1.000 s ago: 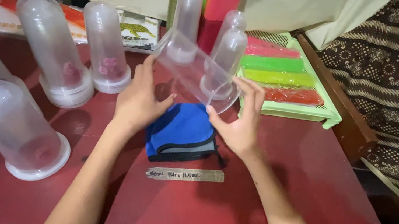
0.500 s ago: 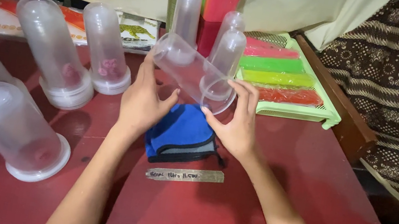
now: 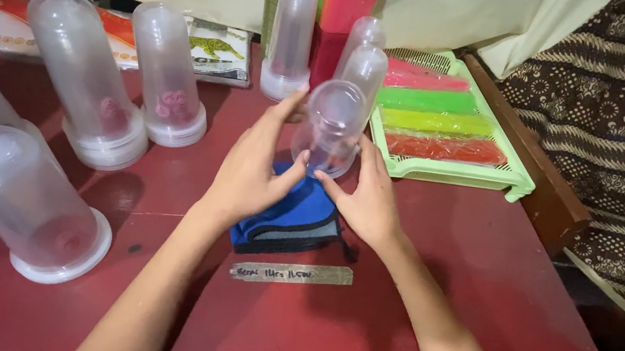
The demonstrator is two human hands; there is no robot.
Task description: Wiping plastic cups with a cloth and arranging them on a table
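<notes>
Clear plastic tube (image 3: pixel 330 125) stands upright at the desk's (image 3: pixel 483 274) middle, its base touching the blue cloth (image 3: pixel 290 216); your left hand (image 3: pixel 251 175) and right hand (image 3: pixel 366 200) each close a grip on its lower sides. It looks empty, nothing inside yet. At 9 o'clock, three capped tubes (image 3: pixel 168 73) hold pinkish lumps; at 2 o'clock the green tray (image 3: pixel 450 172) carries coloured strips.

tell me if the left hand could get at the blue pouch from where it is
Probably yes: the left hand sits right over the blue pouch, though it holds the clear jar with the right hand.
</notes>
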